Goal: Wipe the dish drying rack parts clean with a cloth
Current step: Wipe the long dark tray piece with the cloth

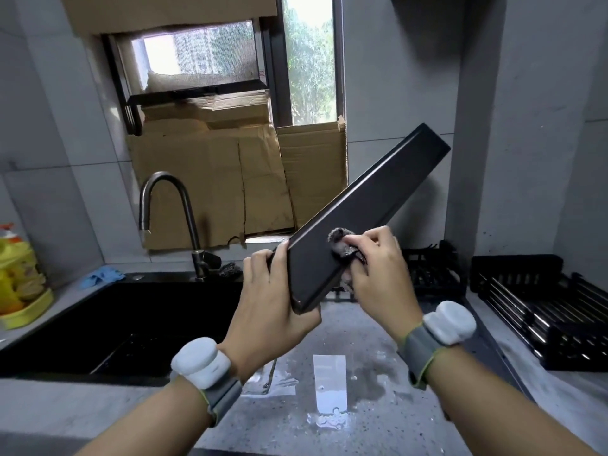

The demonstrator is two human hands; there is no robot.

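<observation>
Grey tiled walls and a window patched with cardboard (210,179) back this kitchen corner; below them runs a speckled countertop (371,406), wet in patches, with a black sink (108,320) and its curved faucet (171,205) to the left.

From the head view, the long dark tray (362,212), a flat part of the drying rack, is held up over the counter's edge. Its long axis runs diagonally: the near end sits low, close to the body, and the far end rises up and away to the right, towards the wall. The left hand (266,307) grips that near end, fingers curled over the left edge and the palm under the bottom corner. The right hand (375,268) pinches a bunched grey cloth (342,245) against the tray's upper face, just beyond the left hand, so both hands crowd the low end.

Most of the face lies up and to the right of the cloth. Judging from that, the coming stroke should follow the long axis outward, away from the left hand's grip, with the right hand doing the travelling and the left only steadying.

Other rack parts wait on the counter at right: a black basket (427,271) behind the right hand and a wire rack (539,307) farther out. A yellow bottle (16,268) stands far left.
</observation>
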